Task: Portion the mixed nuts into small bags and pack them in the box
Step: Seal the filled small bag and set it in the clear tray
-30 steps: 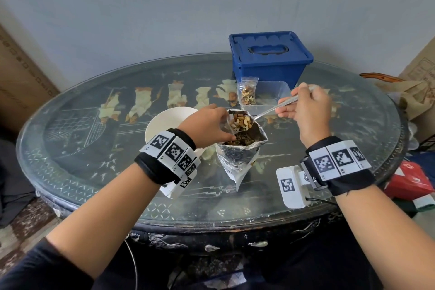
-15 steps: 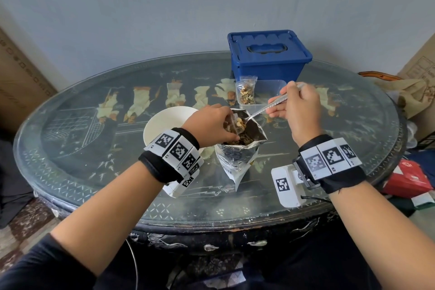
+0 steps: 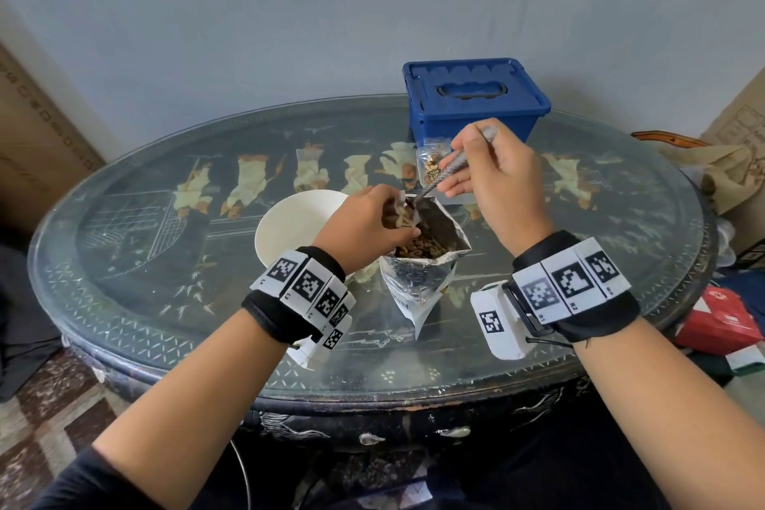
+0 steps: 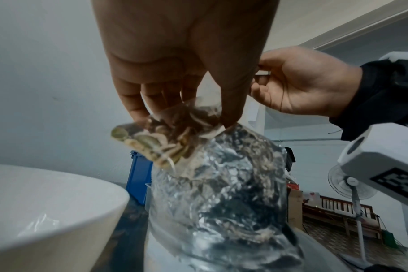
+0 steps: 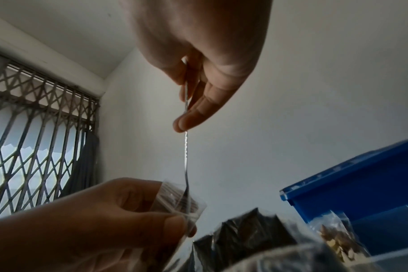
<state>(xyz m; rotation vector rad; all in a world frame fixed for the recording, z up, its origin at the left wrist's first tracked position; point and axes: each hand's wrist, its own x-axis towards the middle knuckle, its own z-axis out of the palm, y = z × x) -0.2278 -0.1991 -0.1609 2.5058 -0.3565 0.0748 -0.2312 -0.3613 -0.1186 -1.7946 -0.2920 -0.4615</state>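
My left hand (image 3: 378,222) pinches the mouth of a small clear bag (image 3: 400,215) partly filled with nuts, just above the open foil pouch of mixed nuts (image 3: 418,286). The left wrist view shows the small bag (image 4: 165,136) hanging against the pouch (image 4: 221,193). My right hand (image 3: 496,174) grips a metal spoon (image 3: 445,172) tilted steeply down, its bowl inside the small bag (image 5: 182,200). A filled bag (image 3: 432,166) stands upright in front of the closed blue box (image 3: 472,95).
A white bowl (image 3: 298,228) sits left of the pouch, close to my left wrist. The oval glass-topped table (image 3: 165,282) carries everything. Cardboard boxes (image 3: 737,128) and a red packet (image 3: 720,319) lie beyond the table's right edge.
The spoon held nuts level over the pouch; it has since tipped steeply with its bowl down in the small bag. My right hand rose and moved back towards the blue box.
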